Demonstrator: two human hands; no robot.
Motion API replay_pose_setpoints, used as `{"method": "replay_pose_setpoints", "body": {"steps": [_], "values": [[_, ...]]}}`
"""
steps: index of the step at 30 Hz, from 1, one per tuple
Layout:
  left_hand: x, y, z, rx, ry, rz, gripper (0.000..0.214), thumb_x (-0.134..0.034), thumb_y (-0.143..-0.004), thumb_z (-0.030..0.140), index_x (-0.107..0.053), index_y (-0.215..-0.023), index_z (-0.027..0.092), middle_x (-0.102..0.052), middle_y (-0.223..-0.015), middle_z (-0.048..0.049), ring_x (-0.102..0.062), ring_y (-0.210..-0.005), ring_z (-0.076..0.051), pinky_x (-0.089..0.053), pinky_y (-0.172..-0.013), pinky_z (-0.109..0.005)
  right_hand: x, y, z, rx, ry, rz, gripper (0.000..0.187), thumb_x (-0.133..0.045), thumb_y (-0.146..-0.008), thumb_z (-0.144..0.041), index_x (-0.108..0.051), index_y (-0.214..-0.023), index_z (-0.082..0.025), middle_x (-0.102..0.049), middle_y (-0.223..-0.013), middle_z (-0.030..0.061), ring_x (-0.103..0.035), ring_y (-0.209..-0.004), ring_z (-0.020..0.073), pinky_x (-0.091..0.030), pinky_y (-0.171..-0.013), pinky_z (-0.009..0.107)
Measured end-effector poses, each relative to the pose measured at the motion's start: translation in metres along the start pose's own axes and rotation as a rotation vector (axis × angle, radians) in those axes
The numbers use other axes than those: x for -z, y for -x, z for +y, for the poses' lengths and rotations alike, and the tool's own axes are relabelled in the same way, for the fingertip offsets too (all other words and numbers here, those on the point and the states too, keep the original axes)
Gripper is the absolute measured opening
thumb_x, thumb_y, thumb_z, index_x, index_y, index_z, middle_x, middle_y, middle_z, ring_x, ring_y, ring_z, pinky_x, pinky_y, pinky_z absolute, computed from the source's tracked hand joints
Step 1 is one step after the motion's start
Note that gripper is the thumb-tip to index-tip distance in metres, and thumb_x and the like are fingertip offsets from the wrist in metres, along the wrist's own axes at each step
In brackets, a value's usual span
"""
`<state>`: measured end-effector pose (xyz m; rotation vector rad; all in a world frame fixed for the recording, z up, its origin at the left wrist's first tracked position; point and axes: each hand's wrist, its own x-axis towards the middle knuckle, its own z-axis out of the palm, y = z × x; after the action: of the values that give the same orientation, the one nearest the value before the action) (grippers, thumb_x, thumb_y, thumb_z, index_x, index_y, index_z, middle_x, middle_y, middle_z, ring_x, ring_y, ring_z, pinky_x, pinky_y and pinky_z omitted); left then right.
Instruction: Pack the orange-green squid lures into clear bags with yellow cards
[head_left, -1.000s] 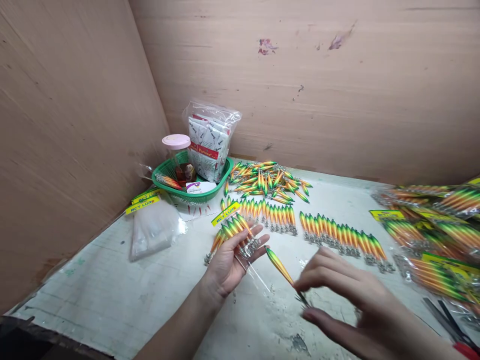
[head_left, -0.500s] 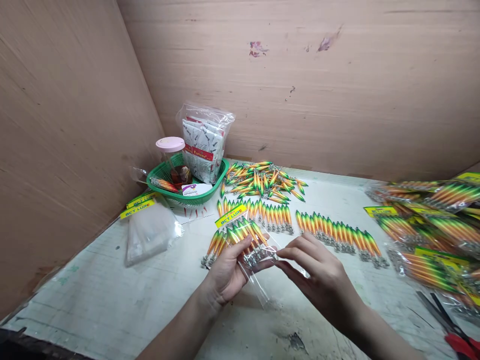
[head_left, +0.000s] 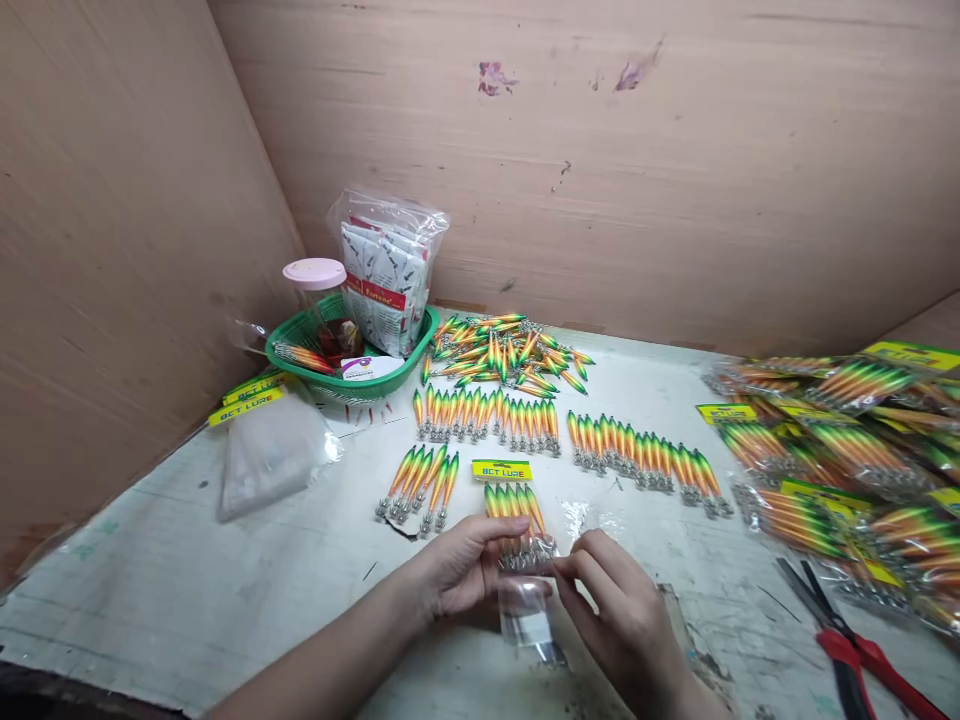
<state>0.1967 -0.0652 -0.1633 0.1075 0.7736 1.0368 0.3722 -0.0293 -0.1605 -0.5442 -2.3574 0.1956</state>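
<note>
My left hand [head_left: 457, 568] grips a clear plastic bag of fishing lures [head_left: 517, 510] from the left, thumb on top. Several green, yellow and orange lures lie side by side in it, metal hooks toward me, under a yellow header card [head_left: 501, 471] reading "BCT LURE". The bag's loose lower end [head_left: 525, 615] hangs below the hooks. My right hand [head_left: 622, 612] pinches the bag's right edge near the hooks, thumb and index finger together. A small group of loose lures [head_left: 420, 485] lies just beyond my left hand.
Rows of lures [head_left: 637, 450] and a lure pile [head_left: 510, 355] lie farther back. At left are flat empty bags [head_left: 274, 455] and a green basket [head_left: 375, 388] holding a pink-lidded jar [head_left: 315, 275]. Filled lure packs [head_left: 810, 520] and red-handled scissors [head_left: 840, 640] are at right.
The bag has turned from tilted to nearly upright and come lower, its header card now clear of the lure rows. My right hand has moved down. The view has shifted slightly right.
</note>
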Motion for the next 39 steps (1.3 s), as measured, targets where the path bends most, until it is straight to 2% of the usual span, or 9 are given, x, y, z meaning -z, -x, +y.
{"method": "replay_pose_setpoints", "body": {"steps": [7,12,19,25,32,34,36,38,39], "values": [[0.007,0.022,-0.029,-0.087,-0.255,0.115,0.060,-0.075,-0.060,0.010,-0.045,-0.112,0.009,-0.064,-0.098,-0.0154,-0.063,-0.077,-0.015,-0.049,-0.069,-0.023,-0.012,0.015,0.004,0.016,0.034,-0.014,0.020,-0.048,-0.084,-0.001,-0.045,-0.068,-0.013,-0.042,-0.067,0.0033,-0.038,-0.063,0.0123,-0.029,-0.057,0.025],[0.016,0.035,-0.045,-0.161,-0.439,0.241,0.085,-0.071,-0.062,0.015,-0.018,-0.129,0.014,-0.059,-0.071,-0.0015,-0.063,-0.064,-0.019,-0.049,-0.058,-0.026,-0.005,0.022,0.002,-0.001,0.019,-0.097,0.014,-0.047,-0.087,-0.008,-0.049,-0.075,-0.014,-0.046,-0.071,0.0041,-0.041,-0.066,0.0138,-0.031,-0.057,0.026],[0.023,0.036,-0.053,-0.213,-0.457,0.326,0.073,-0.070,-0.068,0.027,-0.026,-0.125,0.016,-0.052,-0.070,0.0044,-0.054,-0.057,-0.010,-0.052,-0.060,-0.028,-0.025,0.031,-0.022,-0.212,-0.368,-0.453,0.009,-0.050,-0.084,-0.010,-0.055,-0.081,-0.016,-0.055,-0.081,0.0041,-0.051,-0.075,0.0141,-0.039,-0.061,0.023],[0.031,0.026,-0.060,-0.214,-0.474,0.384,0.067,-0.063,-0.069,0.020,-0.026,-0.125,0.015,-0.051,-0.064,0.0054,-0.053,-0.055,-0.011,-0.051,-0.055,-0.027,-0.043,0.031,-0.021,-0.344,-0.359,-0.515,0.011,-0.056,-0.076,-0.005,-0.050,-0.073,-0.014,-0.054,-0.079,0.0045,-0.051,-0.074,0.0155,-0.040,-0.062,0.025],[0.027,0.025,-0.066,-0.289,-0.507,0.419,0.064,-0.056,-0.067,0.013,-0.024,-0.122,0.013,-0.050,-0.059,0.0074,-0.054,-0.048,-0.013,-0.047,-0.048,-0.024,-0.013,0.026,-0.017,-0.261,-0.536,-0.557,0.014,-0.042,-0.088,-0.020,-0.047,-0.076,-0.015,-0.052,-0.078,0.0049,-0.049,-0.070,0.0131,-0.041,-0.061,0.023],[0.024,0.024,-0.068,-0.291,-0.523,0.450,0.062,-0.052,-0.067,0.010,-0.024,-0.121,0.014,-0.050,-0.060,0.0070,-0.059,-0.051,-0.018,-0.047,-0.048,-0.025,0.010,0.038,0.003,-0.478,-0.667,-0.513,0.024,-0.041,-0.093,-0.032,-0.046,-0.076,-0.016,-0.049,-0.073,0.0030,-0.047,-0.067,0.0113,-0.041,-0.059,0.022],[0.023,0.024,-0.069,-0.287,-0.555,0.469,0.060,-0.051,-0.068,0.009,-0.024,-0.122,0.014,-0.050,-0.061,0.0062,-0.062,-0.054,-0.020,-0.047,-0.047,-0.025,0.034,0.057,0.037,-0.773,-0.683,-0.330,0.031,-0.040,-0.092,-0.045,-0.049,-0.083,-0.017,-0.048,-0.072,0.0032,-0.049,-0.065,0.0127,-0.044,-0.058,0.024],[0.025,0.027,-0.070,-0.269,-0.596,0.432,0.058,-0.051,-0.073,0.012,-0.023,-0.125,0.013,-0.052,-0.065,0.0039,-0.063,-0.058,-0.020,-0.048,-0.048,-0.024,0.056,0.079,0.074,-1.008,-0.412,-0.058,0.041,-0.045,-0.086,-0.056,-0.052,-0.095,-0.016,-0.056,-0.077,0.0065,-0.054,-0.064,0.0166,-0.047,-0.057,0.029],[0.028,0.031,-0.070,-0.254,-0.637,0.402,0.055,-0.049,-0.078,0.016,-0.022,-0.127,0.013,-0.053,-0.068,0.0023,-0.063,-0.059,-0.019,-0.048,-0.049,-0.024,0.064,0.087,0.089,-1.002,-0.160,0.007,0.043,-0.046,-0.083,-0.057,-0.054,-0.092,-0.016,-0.058,-0.078,0.0091,-0.056,-0.065,0.0194,-0.046,-0.055,0.032]]}}
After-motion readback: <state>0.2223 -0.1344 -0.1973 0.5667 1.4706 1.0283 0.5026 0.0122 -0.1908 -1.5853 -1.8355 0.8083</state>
